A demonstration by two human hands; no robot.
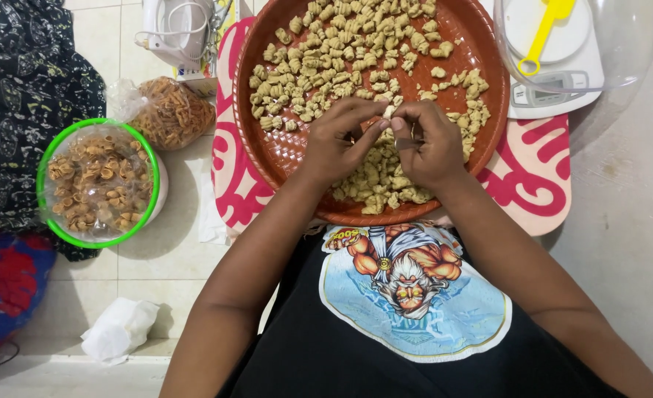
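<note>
Black printed T-shirt (pixel 407 324) nearest the lens; both hands pinch one small dough piece over a round reddish-brown ridged tray

Left hand (pixel 339 140) and right hand (pixel 427 144) meet fingertip to fingertip above the near half of the round reddish-brown ridged tray (pixel 282 151); each grip is closed together on the same small pale dough piece (pixel 390 113), held between the two hands just above a heap of small pale shaped dough pieces (pixel 381 180). More such pieces lie spread across the far half of the tray. Tray rests on a pink-and-white patterned board (pixel 536 173). White kitchen scale (pixel 558 81) with a yellow plastic spoon (pixel 543 33) stands beyond the tray on the right. Green-rimmed bowl of fried shell snacks under clear film (pixel 98 183) sits on the tiled floor (pixel 164 258) to the left, a clear bag of orange fried snacks (pixel 173 112) just beside it
</note>
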